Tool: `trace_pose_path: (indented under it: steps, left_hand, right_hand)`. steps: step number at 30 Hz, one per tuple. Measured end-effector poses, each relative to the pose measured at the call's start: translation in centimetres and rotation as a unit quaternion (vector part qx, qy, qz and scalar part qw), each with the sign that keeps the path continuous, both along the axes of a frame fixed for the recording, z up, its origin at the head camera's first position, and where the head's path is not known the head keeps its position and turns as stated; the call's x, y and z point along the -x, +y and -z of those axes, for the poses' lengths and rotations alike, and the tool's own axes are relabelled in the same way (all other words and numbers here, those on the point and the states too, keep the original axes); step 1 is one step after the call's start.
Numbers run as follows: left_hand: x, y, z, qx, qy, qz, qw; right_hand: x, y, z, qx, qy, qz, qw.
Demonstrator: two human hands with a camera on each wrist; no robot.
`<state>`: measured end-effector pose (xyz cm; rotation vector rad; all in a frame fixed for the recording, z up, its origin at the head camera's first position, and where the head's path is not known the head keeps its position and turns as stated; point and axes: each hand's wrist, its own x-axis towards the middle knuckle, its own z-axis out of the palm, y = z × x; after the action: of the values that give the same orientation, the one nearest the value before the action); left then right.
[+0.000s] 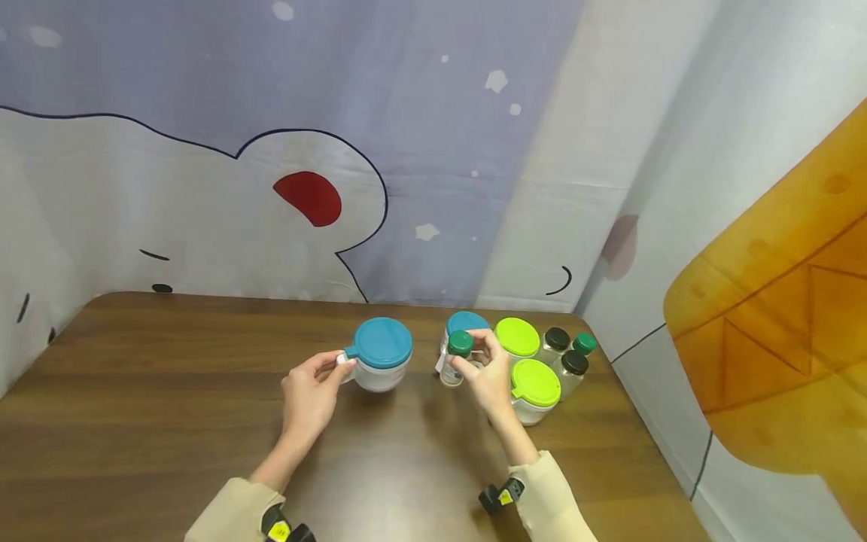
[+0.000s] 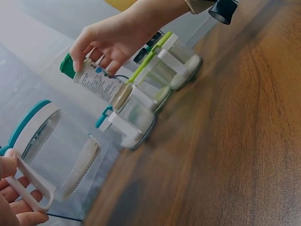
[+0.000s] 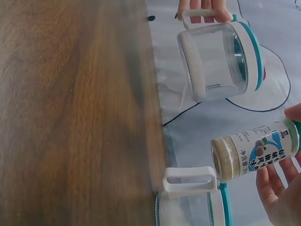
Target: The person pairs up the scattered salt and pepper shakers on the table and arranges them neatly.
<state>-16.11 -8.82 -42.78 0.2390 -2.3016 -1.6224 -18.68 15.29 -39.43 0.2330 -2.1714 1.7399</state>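
Observation:
My left hand (image 1: 310,395) grips the white handle of a clear jar (image 1: 383,345) with a blue lid. The jar is raised off the table, and a layer of pale contents lies in its bottom in the left wrist view. To the right, my right hand (image 1: 491,376) holds a small seasoning bottle (image 3: 258,150) near its green cap. The bottle has a printed white label and beige powder at its base. It hangs in the air close to a second blue-lidded jar (image 3: 188,207), which it partly hides in the head view.
Two jars with lime-green lids, one behind (image 1: 518,336) and one nearer (image 1: 536,384), stand right of my right hand. Beyond them are two black-capped bottles (image 1: 575,363) and a green-capped one (image 1: 585,344), near the right edge of the wooden table (image 1: 169,406). A printed curtain (image 1: 433,150) hangs behind.

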Motion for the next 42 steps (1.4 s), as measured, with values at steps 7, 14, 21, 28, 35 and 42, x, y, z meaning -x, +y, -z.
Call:
trace_pose_path:
  steps: [7,14,21,28,35,42]
  left_hand:
    - [0.1,0.4,0.2,-0.002,-0.003,0.017,0.9998]
    - [0.4,0.4,0.1,-0.003,0.009,0.015,0.9999]
    - [0.7,0.5,-0.1,-0.022,0.006,0.004,0.9997]
    - [1.0,0.2,-0.7,-0.022,0.020,0.006,0.9995]
    - [0.4,0.0,-0.1,-0.029,0.022,-0.009,0.9993]
    - [0.2,-1.2,-0.4,-0.021,0.021,-0.025,0.9992]
  right_hand:
    - [-0.6,0.0,0.4,0.013,0.003,0.018,1.000]
    - [-0.3,0.0,0.6,0.017,0.015,0.017,1.000]
    - [0.2,0.1,0.0,0.007,0.009,0.005,1.000]
    - [0.3,-0.7,-0.2,0.020,-0.007,0.004,1.000]
    - [0.3,-1.5,-0.1,0.014,-0.005,-0.015,1.000]
    - [0.8,-2.8,0.2,0.011,-0.001,-0.038,0.999]
